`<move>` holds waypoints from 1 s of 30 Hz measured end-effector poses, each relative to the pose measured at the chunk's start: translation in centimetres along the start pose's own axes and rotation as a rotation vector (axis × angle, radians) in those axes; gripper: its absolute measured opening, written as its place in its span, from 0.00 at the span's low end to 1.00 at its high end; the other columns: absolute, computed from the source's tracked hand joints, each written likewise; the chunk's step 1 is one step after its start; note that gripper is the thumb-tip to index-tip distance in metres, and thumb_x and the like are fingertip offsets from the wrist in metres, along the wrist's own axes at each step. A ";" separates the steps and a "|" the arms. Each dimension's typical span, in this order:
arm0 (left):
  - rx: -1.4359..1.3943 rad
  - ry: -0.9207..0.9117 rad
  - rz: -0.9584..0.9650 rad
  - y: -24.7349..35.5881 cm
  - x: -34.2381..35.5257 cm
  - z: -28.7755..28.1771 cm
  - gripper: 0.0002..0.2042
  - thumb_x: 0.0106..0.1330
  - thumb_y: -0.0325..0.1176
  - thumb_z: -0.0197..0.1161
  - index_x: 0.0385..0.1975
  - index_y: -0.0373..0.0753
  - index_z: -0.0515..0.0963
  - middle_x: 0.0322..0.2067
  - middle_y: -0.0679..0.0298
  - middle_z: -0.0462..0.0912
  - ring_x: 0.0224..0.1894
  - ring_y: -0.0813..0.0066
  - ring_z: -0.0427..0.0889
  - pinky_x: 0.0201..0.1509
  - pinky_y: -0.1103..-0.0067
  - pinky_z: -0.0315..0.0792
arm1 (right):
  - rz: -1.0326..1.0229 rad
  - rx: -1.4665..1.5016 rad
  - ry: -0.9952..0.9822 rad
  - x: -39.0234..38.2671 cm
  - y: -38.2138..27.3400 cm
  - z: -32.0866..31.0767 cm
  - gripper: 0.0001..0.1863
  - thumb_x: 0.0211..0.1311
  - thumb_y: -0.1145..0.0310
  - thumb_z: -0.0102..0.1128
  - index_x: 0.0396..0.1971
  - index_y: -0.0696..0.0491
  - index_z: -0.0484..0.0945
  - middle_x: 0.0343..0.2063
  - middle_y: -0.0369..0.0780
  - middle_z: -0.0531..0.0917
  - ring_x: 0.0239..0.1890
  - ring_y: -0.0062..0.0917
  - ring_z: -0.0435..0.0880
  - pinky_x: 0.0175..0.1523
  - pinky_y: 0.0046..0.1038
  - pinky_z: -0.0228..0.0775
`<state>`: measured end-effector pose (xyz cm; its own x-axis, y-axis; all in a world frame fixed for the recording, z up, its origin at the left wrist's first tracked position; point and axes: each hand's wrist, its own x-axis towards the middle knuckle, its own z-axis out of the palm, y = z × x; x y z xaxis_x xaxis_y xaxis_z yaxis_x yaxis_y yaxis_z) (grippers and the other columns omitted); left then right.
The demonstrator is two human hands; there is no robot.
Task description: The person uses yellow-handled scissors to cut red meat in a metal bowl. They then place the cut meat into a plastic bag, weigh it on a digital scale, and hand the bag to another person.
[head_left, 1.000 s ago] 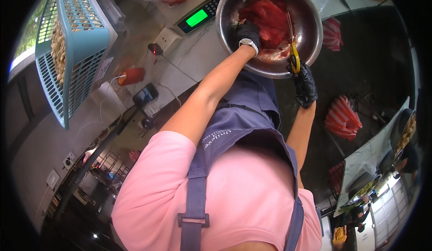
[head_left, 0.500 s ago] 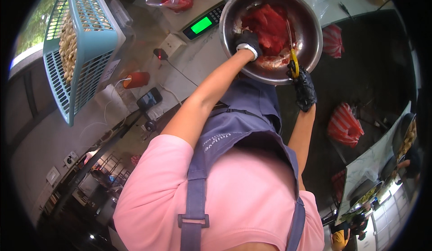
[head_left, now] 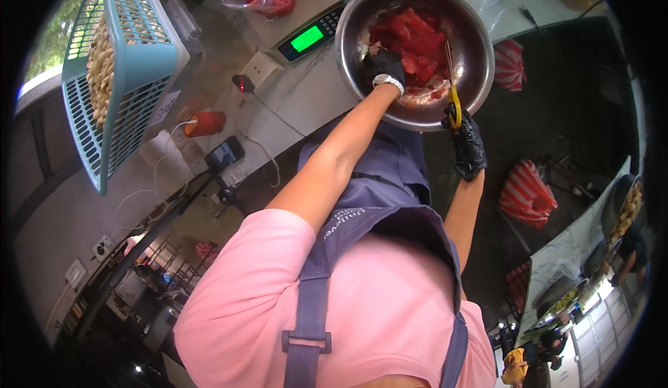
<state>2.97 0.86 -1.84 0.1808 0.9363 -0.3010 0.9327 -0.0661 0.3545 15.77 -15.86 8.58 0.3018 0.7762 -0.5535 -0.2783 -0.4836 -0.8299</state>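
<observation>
The gloved fingers of the right hand [head_left: 469, 150] are wrapped around the handle of yellow-handled metal scissors [head_left: 454, 106] at the near-right rim of a wide, round stainless-steel bowl [head_left: 473, 57], as I follow through the head camera. The slim blades point away from the wearer's body and into the bowl, their long axis running almost straight outward with a slight lean to the left; I cannot tell whether they are parted.

Just left of the blades lies a glistening heap of soft red meat [head_left: 412, 40], inside the bowl. From the right hand it sits ahead and to the left; the black-gloved left hand [head_left: 385, 66] is nearer, touching the heap's left side. Those fingers are lost in shadow, and I cannot make out whether they are clenched or loose. Loosely piled, the heap shows me no clear long axis.

Left of the bowl, a pale, veined worktop [head_left: 316, 96] carries a digital scale with a glowing green display [head_left: 306, 38]; near it lies a clear plastic bag with red contents [head_left: 273, 2]. A pale-blue latticed plastic basket [head_left: 142, 61] stands farther left, and a red-and-white striped bundle [head_left: 527, 193] shows at right.
</observation>
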 end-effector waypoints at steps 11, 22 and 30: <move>-0.229 -0.616 0.314 -1.8 3.2 -7.0 0.09 0.48 0.31 0.55 0.28 0.36 0.78 0.28 0.56 0.78 0.33 0.64 0.77 0.39 0.76 0.70 | 0.009 0.081 0.041 0.5 0.7 0.0 0.17 0.56 0.57 0.46 0.39 0.51 0.75 0.27 0.31 0.78 0.29 0.15 0.74 0.30 0.17 0.58; -0.770 -0.524 0.526 -3.6 0.4 -24.6 0.13 0.55 0.29 0.58 0.40 0.35 0.72 0.34 0.66 0.75 0.36 0.79 0.73 0.43 0.84 0.68 | 0.019 0.231 -0.081 0.5 0.8 -0.6 0.15 0.58 0.65 0.48 0.42 0.56 0.72 0.32 0.32 0.76 0.34 0.15 0.73 0.38 0.16 0.63; -0.339 0.121 0.521 -11.0 3.8 -34.6 0.15 0.50 0.27 0.57 0.40 0.39 0.72 0.36 0.64 0.76 0.39 0.75 0.74 0.45 0.81 0.66 | -0.061 0.067 -0.038 0.9 1.0 -0.1 0.18 0.57 0.58 0.44 0.42 0.52 0.74 0.27 0.32 0.78 0.29 0.14 0.73 0.30 0.16 0.58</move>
<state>-17.42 17.07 23.79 0.5292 0.8445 0.0819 0.5779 -0.4294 0.6940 15.89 -15.66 7.23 0.2858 0.8185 -0.4983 -0.3213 -0.4081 -0.8546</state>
